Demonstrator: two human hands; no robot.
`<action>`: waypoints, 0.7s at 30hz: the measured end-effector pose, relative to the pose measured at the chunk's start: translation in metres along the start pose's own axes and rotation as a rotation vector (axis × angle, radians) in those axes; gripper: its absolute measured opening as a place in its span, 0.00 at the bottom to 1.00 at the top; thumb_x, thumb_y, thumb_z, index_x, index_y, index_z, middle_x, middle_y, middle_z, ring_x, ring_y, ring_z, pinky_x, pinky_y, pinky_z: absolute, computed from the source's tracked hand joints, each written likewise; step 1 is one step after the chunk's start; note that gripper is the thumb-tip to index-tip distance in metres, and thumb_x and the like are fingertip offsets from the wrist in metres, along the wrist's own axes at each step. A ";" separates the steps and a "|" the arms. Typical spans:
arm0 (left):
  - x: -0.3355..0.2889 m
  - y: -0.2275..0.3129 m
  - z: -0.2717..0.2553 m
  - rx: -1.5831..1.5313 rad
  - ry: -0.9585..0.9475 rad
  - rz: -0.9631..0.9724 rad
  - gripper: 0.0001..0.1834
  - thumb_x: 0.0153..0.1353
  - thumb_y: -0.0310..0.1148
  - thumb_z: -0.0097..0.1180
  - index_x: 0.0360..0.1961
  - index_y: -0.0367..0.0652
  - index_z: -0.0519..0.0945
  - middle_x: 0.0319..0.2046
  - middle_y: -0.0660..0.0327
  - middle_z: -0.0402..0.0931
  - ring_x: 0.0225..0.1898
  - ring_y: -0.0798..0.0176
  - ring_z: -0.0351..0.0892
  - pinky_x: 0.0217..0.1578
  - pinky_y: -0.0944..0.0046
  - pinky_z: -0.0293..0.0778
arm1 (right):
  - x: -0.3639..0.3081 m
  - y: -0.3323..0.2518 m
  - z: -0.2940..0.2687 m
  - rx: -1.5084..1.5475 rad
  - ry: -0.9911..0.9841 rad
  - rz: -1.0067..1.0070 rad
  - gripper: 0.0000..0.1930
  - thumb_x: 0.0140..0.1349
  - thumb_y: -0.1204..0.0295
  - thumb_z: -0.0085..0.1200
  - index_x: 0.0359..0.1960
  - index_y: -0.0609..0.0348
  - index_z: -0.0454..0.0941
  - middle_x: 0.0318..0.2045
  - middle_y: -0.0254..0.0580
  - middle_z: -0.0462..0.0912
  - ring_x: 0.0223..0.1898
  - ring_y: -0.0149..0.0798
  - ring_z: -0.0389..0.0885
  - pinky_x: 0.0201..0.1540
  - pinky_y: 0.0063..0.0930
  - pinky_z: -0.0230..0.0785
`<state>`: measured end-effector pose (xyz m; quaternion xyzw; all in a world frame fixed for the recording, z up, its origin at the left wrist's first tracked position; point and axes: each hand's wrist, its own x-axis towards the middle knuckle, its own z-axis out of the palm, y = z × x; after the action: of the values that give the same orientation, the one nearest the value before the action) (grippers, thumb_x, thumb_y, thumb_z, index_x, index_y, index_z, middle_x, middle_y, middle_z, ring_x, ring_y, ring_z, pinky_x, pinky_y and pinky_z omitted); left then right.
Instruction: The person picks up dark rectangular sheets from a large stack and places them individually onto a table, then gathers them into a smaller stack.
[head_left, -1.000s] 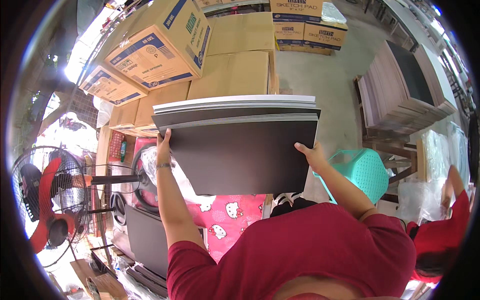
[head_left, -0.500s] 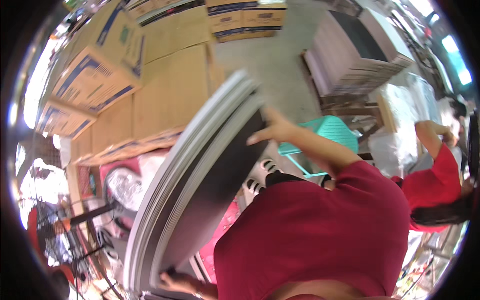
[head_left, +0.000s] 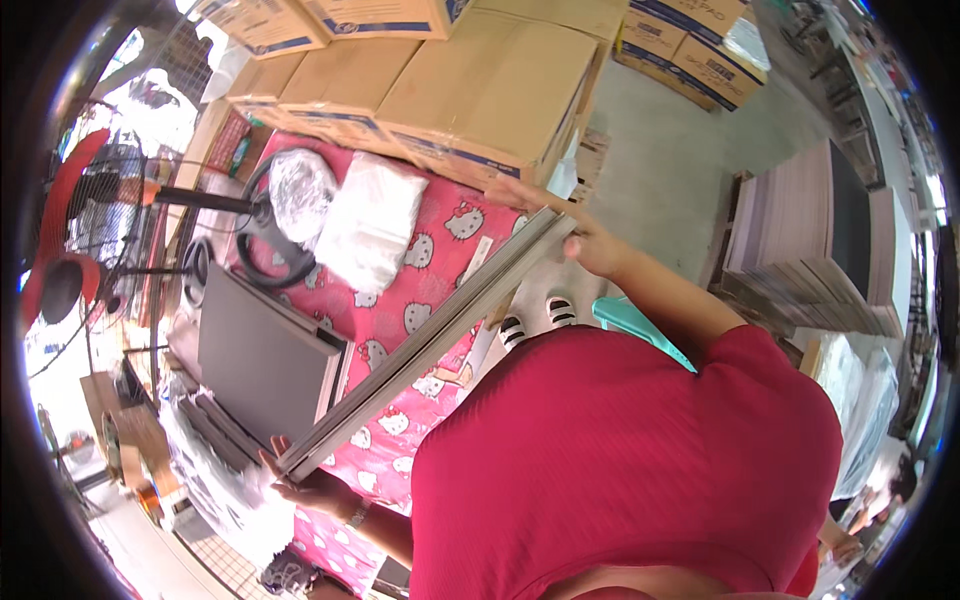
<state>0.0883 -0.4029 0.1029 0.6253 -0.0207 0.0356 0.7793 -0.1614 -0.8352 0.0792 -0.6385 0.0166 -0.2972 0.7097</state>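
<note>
A thin stack of flat grey boards (head_left: 430, 345) is held edge-up in front of me, slanting over the table from lower left to upper right. My left hand (head_left: 315, 490) holds its near-left end, fingers up along the far side. At the other end, my right hand (head_left: 590, 240) grips the stack, with the thumb on the near side and the fingers over the far side. Beyond the left end lies another pile of dark grey boards (head_left: 265, 350) on the table, apart from the held stack.
The table has a pink patterned cover (head_left: 415, 315). A white plastic-wrapped packet (head_left: 370, 220) and a clear plastic bundle (head_left: 300, 190) lie on it. Cardboard boxes (head_left: 480, 90) line the far side. A red-and-black fan (head_left: 75, 260) stands left. Tall board stacks (head_left: 800, 230) and a turquoise stool (head_left: 640, 325) are right.
The boards have turned from a tilted broad face to edge-up, and both hands have stayed on them. My view has swung left, showing more table and the second board pile.
</note>
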 end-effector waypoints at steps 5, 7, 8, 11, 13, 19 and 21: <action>0.004 -0.005 -0.039 0.188 -0.085 -0.137 0.33 0.68 0.47 0.43 0.69 0.38 0.62 0.65 0.44 0.64 0.68 0.49 0.61 0.70 0.47 0.52 | -0.004 0.003 -0.004 -0.131 -0.019 0.203 0.44 0.59 0.38 0.52 0.66 0.62 0.64 0.59 0.50 0.74 0.63 0.42 0.68 0.67 0.40 0.53; -0.001 -0.003 -0.040 0.122 -0.091 -0.140 0.34 0.68 0.46 0.43 0.69 0.38 0.60 0.65 0.44 0.64 0.68 0.49 0.61 0.69 0.47 0.52 | -0.001 0.000 -0.004 -0.203 0.007 0.187 0.41 0.60 0.39 0.50 0.64 0.64 0.68 0.55 0.49 0.78 0.61 0.42 0.70 0.66 0.39 0.54; -0.003 -0.006 -0.039 0.102 -0.090 -0.119 0.34 0.68 0.47 0.43 0.70 0.38 0.60 0.65 0.44 0.64 0.68 0.48 0.60 0.69 0.47 0.52 | -0.002 0.002 -0.001 -0.157 0.037 0.152 0.41 0.60 0.40 0.51 0.62 0.64 0.70 0.52 0.48 0.79 0.59 0.41 0.71 0.65 0.38 0.56; -0.011 -0.004 -0.021 -0.167 -0.116 -0.137 0.36 0.68 0.49 0.43 0.70 0.37 0.59 0.62 0.45 0.67 0.66 0.48 0.63 0.68 0.48 0.54 | 0.001 0.009 0.001 -0.097 0.071 0.015 0.38 0.57 0.43 0.57 0.56 0.65 0.74 0.46 0.45 0.82 0.53 0.37 0.76 0.59 0.35 0.63; -0.013 0.002 -0.017 -0.229 -0.269 -0.165 0.34 0.69 0.50 0.43 0.67 0.37 0.64 0.51 0.50 0.75 0.56 0.53 0.72 0.63 0.51 0.61 | -0.005 0.023 -0.011 -0.142 0.008 -0.064 0.35 0.53 0.46 0.64 0.51 0.66 0.77 0.42 0.43 0.82 0.48 0.35 0.78 0.53 0.32 0.68; -0.021 0.024 -0.012 0.031 0.298 -0.090 0.12 0.65 0.35 0.53 0.44 0.37 0.78 0.28 0.62 0.74 0.32 0.63 0.78 0.43 0.60 0.75 | 0.025 0.010 0.013 -0.167 0.020 0.140 0.26 0.41 0.58 0.75 0.36 0.60 0.76 0.35 0.35 0.81 0.41 0.30 0.77 0.44 0.27 0.70; -0.023 0.026 -0.038 0.101 0.268 -0.062 0.19 0.69 0.39 0.50 0.53 0.36 0.75 0.32 0.60 0.74 0.36 0.61 0.77 0.47 0.56 0.76 | 0.027 0.022 0.018 -0.118 -0.026 0.194 0.28 0.37 0.65 0.76 0.41 0.58 0.76 0.37 0.35 0.81 0.42 0.28 0.77 0.43 0.25 0.70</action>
<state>0.0628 -0.3605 0.1177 0.6537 0.1048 0.0958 0.7433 -0.1234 -0.8312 0.0722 -0.6786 0.0864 -0.2172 0.6963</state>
